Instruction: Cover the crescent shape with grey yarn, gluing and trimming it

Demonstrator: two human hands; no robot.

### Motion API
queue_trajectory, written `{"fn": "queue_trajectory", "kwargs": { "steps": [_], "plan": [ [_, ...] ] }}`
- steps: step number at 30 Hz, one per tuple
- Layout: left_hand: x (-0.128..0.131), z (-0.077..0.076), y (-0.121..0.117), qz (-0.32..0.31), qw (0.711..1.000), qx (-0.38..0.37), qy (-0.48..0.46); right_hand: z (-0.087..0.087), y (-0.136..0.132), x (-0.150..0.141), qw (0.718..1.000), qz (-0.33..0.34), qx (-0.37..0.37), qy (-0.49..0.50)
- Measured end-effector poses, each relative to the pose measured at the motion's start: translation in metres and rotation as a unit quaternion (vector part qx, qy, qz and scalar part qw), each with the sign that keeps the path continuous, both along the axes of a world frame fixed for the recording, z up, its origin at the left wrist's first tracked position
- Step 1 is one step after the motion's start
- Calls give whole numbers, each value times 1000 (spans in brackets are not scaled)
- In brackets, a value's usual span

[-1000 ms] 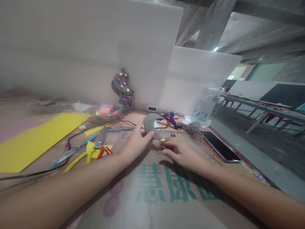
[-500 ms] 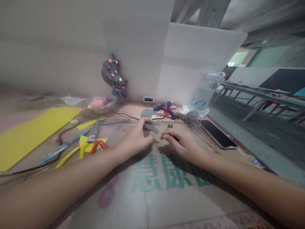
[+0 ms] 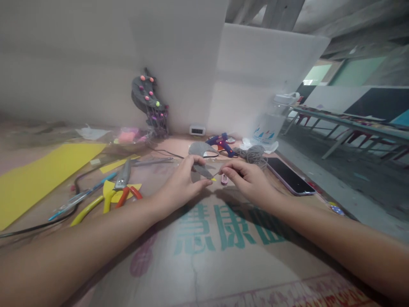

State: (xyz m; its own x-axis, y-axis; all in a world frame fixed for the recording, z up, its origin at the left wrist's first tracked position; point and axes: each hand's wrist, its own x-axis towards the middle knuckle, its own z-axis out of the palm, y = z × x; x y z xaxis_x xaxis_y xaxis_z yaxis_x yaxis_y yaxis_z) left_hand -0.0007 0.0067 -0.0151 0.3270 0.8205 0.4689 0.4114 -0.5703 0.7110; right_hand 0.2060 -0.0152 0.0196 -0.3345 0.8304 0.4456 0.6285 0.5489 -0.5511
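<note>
My left hand (image 3: 185, 181) is closed round the lower part of a grey crescent-shaped piece (image 3: 200, 149), with the thumb and fingers on its edges. The crescent's upper curve shows beyond the fingers. A small yellow bit (image 3: 213, 179) sits at its near tip, by the left thumb. At that tip my right hand (image 3: 246, 177) pinches a thin strand (image 3: 217, 173) with thumb and forefinger; its exact kind is too fine to make out. Under the right fingers lies a small pink object (image 3: 224, 179), partly covered.
Left lie scissors (image 3: 121, 181) with yellow and red-orange handles, a blue pen (image 3: 79, 198) and a yellow sheet (image 3: 54, 175). Behind are a glue gun (image 3: 223, 143), grey yarn (image 3: 254, 154), a bottle (image 3: 271, 121) and a decorated grey crescent (image 3: 142, 96). A phone (image 3: 290, 177) lies right.
The crescent has tipped from facing me to a flatter angle in my left hand. My right fingers have closed into a pinch by its tip. The view has shifted slightly.
</note>
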Motion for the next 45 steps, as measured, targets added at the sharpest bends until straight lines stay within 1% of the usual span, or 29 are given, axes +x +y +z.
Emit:
{"fn": "queue_trajectory", "kwargs": {
  "steps": [3, 7, 9, 13, 19, 24, 28, 33, 38, 45],
  "plan": [
    [0, 2, -1, -3, 1000, 1, -13, -3, 3, 2, 999, -13, -23, 21],
    [-1, 7, -6, 2, 1000, 9, -16, -11, 7, 6, 997, -3, -62, 51],
    [0, 9, -8, 3, 1000, 10, -18, -14, 8, 7, 996, -1, -69, 57],
    [1, 11, -9, -2, 1000, 4, -21, -18, 6, 7, 997, 1, -58, 58],
    [0, 9, -9, -5, 1000, 13, -18, -18, 4, 7, 997, 3, -43, 59],
    [0, 11, -11, 12, 999, -4, -34, -19, 2, 10, 998, 25, -24, 55],
    [0, 11, -12, 19, 998, 10, -57, -20, 3, 13, 998, 36, -21, 39],
    [-1, 8, -11, 10, 997, 32, -63, -20, 5, 11, 999, 19, -33, 30],
    [-1, 10, -14, 9, 998, 41, -39, -22, 6, 9, 998, 4, -45, 40],
    [2, 12, -16, -4, 998, 50, -33, -25, 9, 10, 998, 2, -35, 46]
  ]
}}
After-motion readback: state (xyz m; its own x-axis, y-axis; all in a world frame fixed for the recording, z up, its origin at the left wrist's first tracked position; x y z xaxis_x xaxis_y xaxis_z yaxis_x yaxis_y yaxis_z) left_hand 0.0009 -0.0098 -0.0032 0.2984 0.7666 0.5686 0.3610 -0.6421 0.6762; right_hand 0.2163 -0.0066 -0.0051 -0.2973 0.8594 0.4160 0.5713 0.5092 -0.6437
